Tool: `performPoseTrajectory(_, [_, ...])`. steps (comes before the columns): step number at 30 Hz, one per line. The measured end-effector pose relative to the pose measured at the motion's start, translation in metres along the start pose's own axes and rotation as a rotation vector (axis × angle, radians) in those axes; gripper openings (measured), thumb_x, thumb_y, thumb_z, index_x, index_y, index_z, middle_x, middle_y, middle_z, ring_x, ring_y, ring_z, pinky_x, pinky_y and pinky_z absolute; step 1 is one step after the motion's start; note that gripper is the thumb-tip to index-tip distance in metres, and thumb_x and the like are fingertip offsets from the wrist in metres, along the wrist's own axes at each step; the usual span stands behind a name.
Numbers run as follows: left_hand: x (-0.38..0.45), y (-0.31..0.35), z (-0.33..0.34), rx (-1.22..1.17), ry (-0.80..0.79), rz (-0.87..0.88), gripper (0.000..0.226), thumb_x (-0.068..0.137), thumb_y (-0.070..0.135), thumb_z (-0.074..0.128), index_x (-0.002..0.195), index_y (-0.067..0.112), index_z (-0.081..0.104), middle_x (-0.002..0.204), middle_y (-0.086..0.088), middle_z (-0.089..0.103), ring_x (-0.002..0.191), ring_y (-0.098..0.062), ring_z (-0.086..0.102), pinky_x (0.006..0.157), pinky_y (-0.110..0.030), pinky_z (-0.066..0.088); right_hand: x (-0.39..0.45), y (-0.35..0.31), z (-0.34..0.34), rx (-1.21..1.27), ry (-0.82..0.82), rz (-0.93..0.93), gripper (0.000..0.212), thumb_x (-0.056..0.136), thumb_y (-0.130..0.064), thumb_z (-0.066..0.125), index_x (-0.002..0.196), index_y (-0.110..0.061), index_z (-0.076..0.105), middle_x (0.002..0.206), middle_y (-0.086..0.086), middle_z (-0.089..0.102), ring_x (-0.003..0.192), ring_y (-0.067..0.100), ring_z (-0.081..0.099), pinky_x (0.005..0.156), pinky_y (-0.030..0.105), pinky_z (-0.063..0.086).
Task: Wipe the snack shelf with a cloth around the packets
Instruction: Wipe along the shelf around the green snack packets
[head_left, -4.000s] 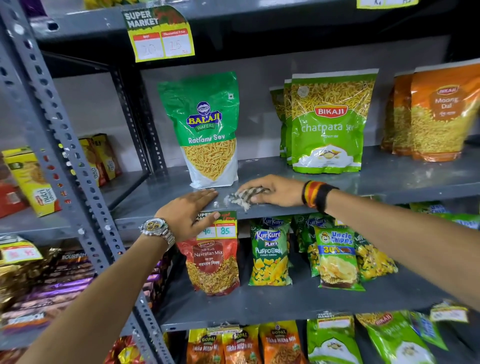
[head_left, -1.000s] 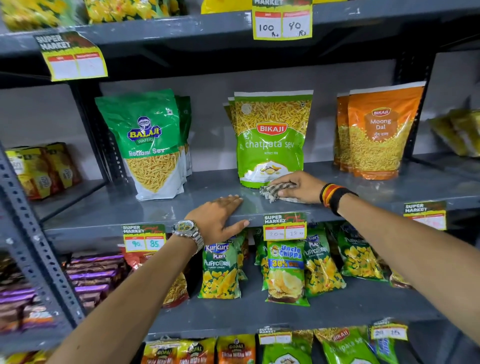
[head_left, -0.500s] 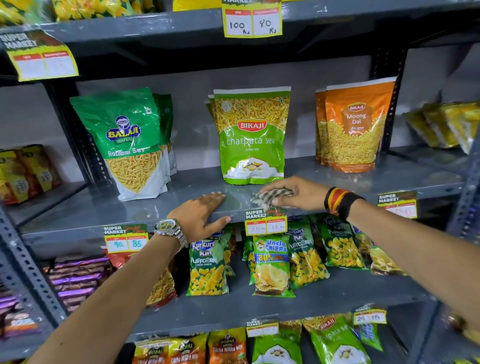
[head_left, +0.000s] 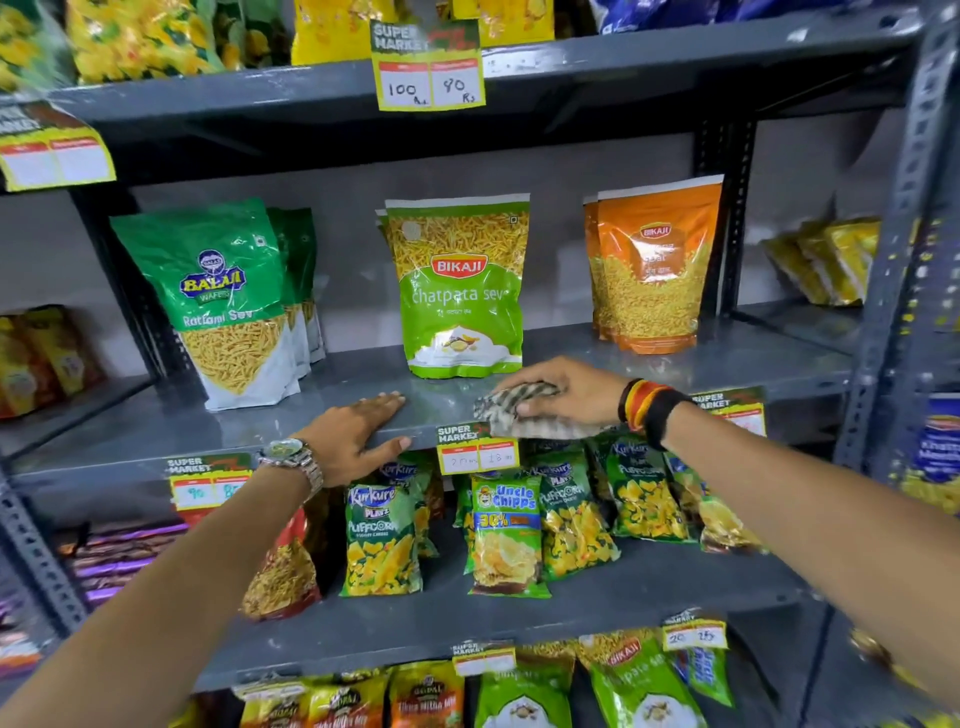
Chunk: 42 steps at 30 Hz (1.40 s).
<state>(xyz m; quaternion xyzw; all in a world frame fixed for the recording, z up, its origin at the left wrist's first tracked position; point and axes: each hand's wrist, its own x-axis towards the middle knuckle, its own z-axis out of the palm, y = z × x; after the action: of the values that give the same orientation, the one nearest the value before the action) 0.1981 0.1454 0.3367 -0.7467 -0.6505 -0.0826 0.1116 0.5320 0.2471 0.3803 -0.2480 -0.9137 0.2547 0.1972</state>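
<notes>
Currently we have the right hand (head_left: 563, 392) palm-down on the grey shelf (head_left: 727, 358), fingers curled over a crumpled striped cloth (head_left: 519, 410) and pinning it at the shelf's front edge. The cloth bunches out past the fingertips to the left, and its lower part hangs just over the lip, next to the yellow price tag (head_left: 478, 449). Red, yellow and black bands (head_left: 649, 410) sit on that wrist.

Our left hand (head_left: 358, 431) lies flat on the same shelf to the left of the cloth, fingers straight and together, thumb hooked under the front edge. It grips nothing but the shelf. A metal watch (head_left: 291, 457) is on that wrist. The two hands are near but apart.

Packets stand upright behind the hands: the green Bikaji chatpata sev packet (head_left: 460, 291) is directly behind the cloth, close but not touching it. The green Balaji packet (head_left: 228, 301) stands further left, with more of the same behind it. The orange Bikaji packets (head_left: 654, 270) stand to the right, well clear of the cloth.

The shelf surface between the packets and the front edge looks glossy. Lower shelves hold Kurkure Puffcorn (head_left: 382, 540) and Uncle Chipps (head_left: 506, 540) packs. Edges of the frame are blurred.
</notes>
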Motion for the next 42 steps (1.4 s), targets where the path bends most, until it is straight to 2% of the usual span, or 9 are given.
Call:
performPoseTrajectory(2, [0.0,0.005,-0.002,0.024,0.001,-0.02,0.098,0.086,0.085,0.016,0.159,0.021,0.027,0.162,-0.001,0.035,0.146,-0.019,0.038,0.12,-0.038,0.032,-0.012,0.01,-0.023,0.07,0.094,0.005,0.037,0.092,-0.008,0.062,0.129,-0.015,0.061,0.12,-0.004,0.065,0.104,0.0,0.06,0.088,0.003,0.044])
performPoseTrajectory(5, [0.003,0.022,-0.004,0.064,0.028,-0.015,0.091,0.089,0.081,0.019,0.159,0.022,0.026,0.163,0.0,0.035,0.145,-0.02,0.04,0.116,-0.038,0.035,-0.016,0.039,-0.059,0.1,0.232,0.075,0.033,0.091,-0.013,0.064,0.124,-0.022,0.064,0.124,-0.002,0.065,0.114,0.012,0.058,0.107,0.031,0.042])
performPoseTrajectory(8, [0.016,0.049,-0.002,0.098,0.022,0.101,0.082,0.095,0.074,0.026,0.158,0.022,0.026,0.163,-0.002,0.035,0.144,-0.021,0.042,0.114,-0.04,0.039,-0.006,0.064,-0.079,0.09,0.28,0.155,0.033,0.091,-0.013,0.064,0.122,-0.022,0.066,0.127,0.001,0.065,0.119,0.017,0.057,0.111,0.041,0.04])
performPoseTrajectory(19, [0.093,0.078,0.016,0.095,-0.016,0.343,0.082,0.1,0.067,0.024,0.161,0.015,0.015,0.167,-0.007,0.024,0.151,-0.019,0.027,0.122,-0.039,0.028,0.1,0.111,-0.072,-0.021,0.36,0.176,0.03,0.091,-0.013,0.064,0.12,-0.019,0.068,0.119,0.0,0.067,0.109,0.015,0.058,0.091,0.022,0.04])
performPoseTrajectory(22, [0.094,0.074,0.022,0.043,0.006,0.367,0.08,0.1,0.064,0.027,0.161,0.013,0.015,0.167,-0.009,0.023,0.153,-0.02,0.025,0.124,-0.038,0.025,0.135,0.13,-0.077,-0.067,0.327,0.201,0.033,0.088,-0.014,0.066,0.12,-0.021,0.067,0.116,-0.003,0.069,0.109,0.013,0.061,0.099,0.026,0.046])
performPoseTrajectory(28, [0.093,0.074,0.024,0.045,0.061,0.405,0.077,0.103,0.059,0.03,0.16,0.009,0.018,0.167,-0.01,0.022,0.153,-0.02,0.022,0.123,-0.027,0.001,0.199,0.164,-0.082,-0.117,0.278,0.24,0.033,0.088,-0.005,0.063,0.12,-0.015,0.068,0.12,0.005,0.069,0.111,0.02,0.064,0.09,0.02,0.049])
performPoseTrajectory(31, [0.092,0.074,0.024,0.06,0.082,0.407,0.078,0.102,0.061,0.027,0.159,0.008,0.022,0.165,-0.011,0.027,0.152,-0.02,0.026,0.124,-0.031,0.006,0.213,0.172,-0.075,-0.125,0.181,0.264,0.033,0.089,-0.001,0.061,0.121,-0.008,0.066,0.117,0.009,0.069,0.1,0.016,0.063,0.073,0.007,0.05])
performPoseTrajectory(37, [0.092,0.078,0.023,0.032,0.018,0.378,0.08,0.101,0.062,0.028,0.16,0.009,0.019,0.167,-0.01,0.023,0.154,-0.019,0.021,0.126,-0.032,0.017,0.203,0.17,-0.066,-0.125,0.049,0.222,0.034,0.094,-0.008,0.057,0.127,-0.014,0.061,0.115,0.007,0.069,0.071,0.002,0.059,0.054,0.003,0.045])
performPoseTrajectory(42, [0.089,0.08,0.021,0.049,0.006,0.366,0.077,0.102,0.06,0.033,0.16,0.011,0.019,0.165,-0.009,0.027,0.153,-0.019,0.024,0.124,-0.035,0.024,0.157,0.147,-0.062,-0.164,-0.022,0.14,0.037,0.093,-0.017,0.057,0.13,-0.021,0.06,0.12,0.004,0.069,0.1,0.022,0.067,0.088,0.033,0.054])
